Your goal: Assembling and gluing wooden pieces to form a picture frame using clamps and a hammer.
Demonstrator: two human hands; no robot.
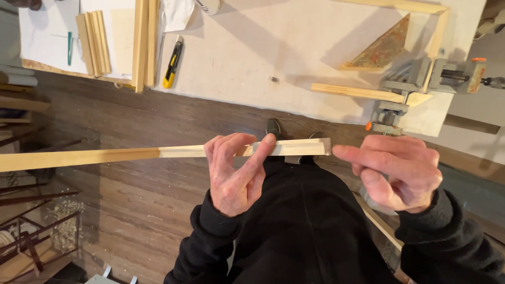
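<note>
1. The desk (294,58) fills the top of the view, its pale surface reaching down toward the long wooden strip (158,153) held in front of it.
2. The long wooden strip runs level from the left edge to a cut end just below the desk's front edge, over the dark wood floor (131,121).
3. On the desk's right corner lies an open wooden frame (436,31), with a paint-speckled triangle (381,50) inside its angle.
4. A grey corner clamp (421,84) with orange knobs grips the frame at the desk's right front corner.
5. A bundle of short wooden strips (94,42) lies at the desk's far left, and longer ones (144,42) just right of them.
6. The left hand (236,173) holds the long wooden strip below the desk's front edge, its fingers (263,150) pinched closed around it, thumb on the near side.
7. The right hand (400,171) is loosely curled with nothing in it, its forefinger stretched out to touch the strip's cut end.
8. A yellow utility knife (172,62) lies near the desk's front edge, just right of the longer strips.
</note>
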